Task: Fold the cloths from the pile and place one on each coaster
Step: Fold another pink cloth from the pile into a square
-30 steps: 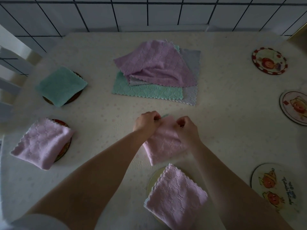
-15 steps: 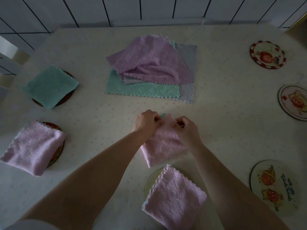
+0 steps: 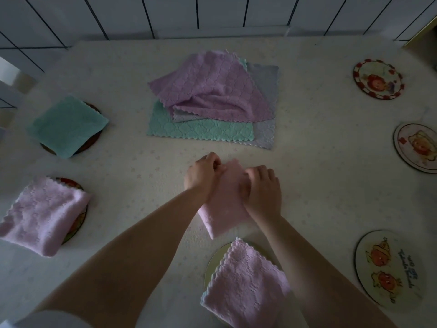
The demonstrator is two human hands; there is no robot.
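A folded pink cloth (image 3: 224, 209) lies on the table in front of me. My left hand (image 3: 201, 176) pinches its far left corner. My right hand (image 3: 262, 188) rests on its right side with fingers bent down on the fabric. The pile (image 3: 212, 100) of purple, teal and grey cloths sits beyond. Folded cloths cover three coasters: a teal cloth (image 3: 66, 125) at far left, a pink cloth (image 3: 42, 214) at near left, and a pink cloth (image 3: 246, 285) right below my arms. Three bare coasters lie at right: far (image 3: 378, 79), middle (image 3: 416, 147), near (image 3: 387, 268).
The table (image 3: 319, 185) has a pale speckled cover. A tiled wall (image 3: 212, 15) runs behind its far edge. Part of a white chair (image 3: 7, 76) shows at the far left.
My right hand has shifted from pinching the cloth's far corner to lying over its right side. The view has tilted slightly, so everything sits a bit lower and to the left.
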